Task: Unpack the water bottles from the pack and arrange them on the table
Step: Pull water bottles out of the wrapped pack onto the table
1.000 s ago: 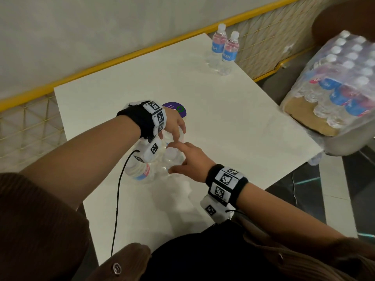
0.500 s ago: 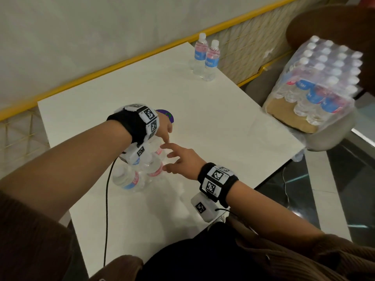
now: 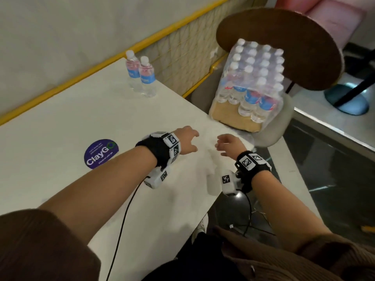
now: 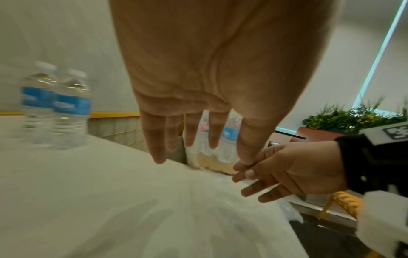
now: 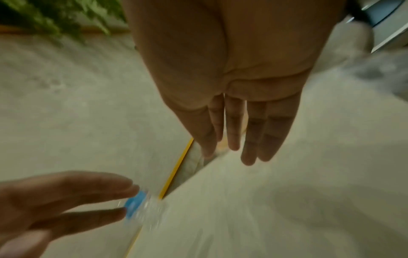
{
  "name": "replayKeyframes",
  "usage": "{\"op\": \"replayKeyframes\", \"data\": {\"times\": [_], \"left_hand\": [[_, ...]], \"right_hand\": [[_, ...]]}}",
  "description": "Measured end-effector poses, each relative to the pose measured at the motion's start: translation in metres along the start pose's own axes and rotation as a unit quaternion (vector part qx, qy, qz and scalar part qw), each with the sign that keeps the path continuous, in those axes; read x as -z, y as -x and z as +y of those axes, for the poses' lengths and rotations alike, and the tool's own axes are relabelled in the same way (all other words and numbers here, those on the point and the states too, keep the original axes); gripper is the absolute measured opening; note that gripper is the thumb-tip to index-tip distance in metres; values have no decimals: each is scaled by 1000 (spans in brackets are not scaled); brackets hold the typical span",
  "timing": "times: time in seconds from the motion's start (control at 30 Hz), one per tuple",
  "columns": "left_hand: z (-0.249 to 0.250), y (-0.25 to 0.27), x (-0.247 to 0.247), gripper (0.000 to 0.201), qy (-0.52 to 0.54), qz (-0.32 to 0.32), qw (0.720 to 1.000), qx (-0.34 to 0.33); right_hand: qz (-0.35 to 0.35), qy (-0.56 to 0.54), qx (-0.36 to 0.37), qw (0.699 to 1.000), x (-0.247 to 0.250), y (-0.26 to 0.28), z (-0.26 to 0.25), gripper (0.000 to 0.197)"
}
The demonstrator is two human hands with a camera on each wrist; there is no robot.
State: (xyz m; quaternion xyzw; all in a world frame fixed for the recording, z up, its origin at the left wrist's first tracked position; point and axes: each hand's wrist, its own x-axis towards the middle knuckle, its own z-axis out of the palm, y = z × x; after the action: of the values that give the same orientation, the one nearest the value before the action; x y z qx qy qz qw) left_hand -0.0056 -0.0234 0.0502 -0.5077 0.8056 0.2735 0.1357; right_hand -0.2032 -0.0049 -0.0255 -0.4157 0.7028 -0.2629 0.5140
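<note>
Round purple "ClayGo" sticker [image 3: 101, 153] on white table [image 3: 60, 122]; two blue-labelled clear bottles [image 3: 141, 77], print unreadable; left hand [image 3: 187, 141] and right hand [image 3: 229, 145] empty, fingers extended.

Table [image 3: 60, 122] white, round purple sticker [image 3: 101, 153] left of hands. Two clear bottles [image 3: 141, 77], blue-pink labels, white caps. Wristbands [image 3: 160, 148] black, black-white square codes. Rail [image 3: 81, 78] yellow.

sleeves [image 3: 40, 246]: brown ribbed | wristbands [image 3: 160, 148]: 2 black, white coded tags | cable [image 3: 121, 226]: black
</note>
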Motion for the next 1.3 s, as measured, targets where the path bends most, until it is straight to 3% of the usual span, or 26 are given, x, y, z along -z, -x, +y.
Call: {"op": "replayKeyframes", "data": {"times": [0.13,0.23,0.37,0.43,0.6,0.8,0.93,1.03,1.17,1.3], "left_hand": [[42,-44,29,63,28,69,996,-47],[61,-74,43,65,47,70,994,-71],[73,-101,55,66,60,76,993,-74],[73,-110,60,67,64,79,992,-74],[72,-126,73,69,95,89,989,-70],[81,-147,71,79,221,101,967,-75],[86,-154,68,87,198,77,975,-67],[83,-153,66,74,177,86,979,-45],[74,-146,62,56,192,92,977,-11],[63,-126,56,59,213,95,972,-3]], "right_hand": [[111,-71,32,991,59,-32,-15,53],[173,-96,73,977,89,-51,-38,62],[225,-71,98,967,110,-77,-66,30],[221,-33,78,972,113,-89,-75,22],[195,109,10,975,115,-99,-87,44],[128,54,196,971,93,-90,-71,40],[44,44,222,973,90,-75,-67,42],[5,5,197,980,103,-68,-65,40],[225,-38,128,965,125,-76,-54,41],[311,19,91,946,113,-83,-53,69]]}}
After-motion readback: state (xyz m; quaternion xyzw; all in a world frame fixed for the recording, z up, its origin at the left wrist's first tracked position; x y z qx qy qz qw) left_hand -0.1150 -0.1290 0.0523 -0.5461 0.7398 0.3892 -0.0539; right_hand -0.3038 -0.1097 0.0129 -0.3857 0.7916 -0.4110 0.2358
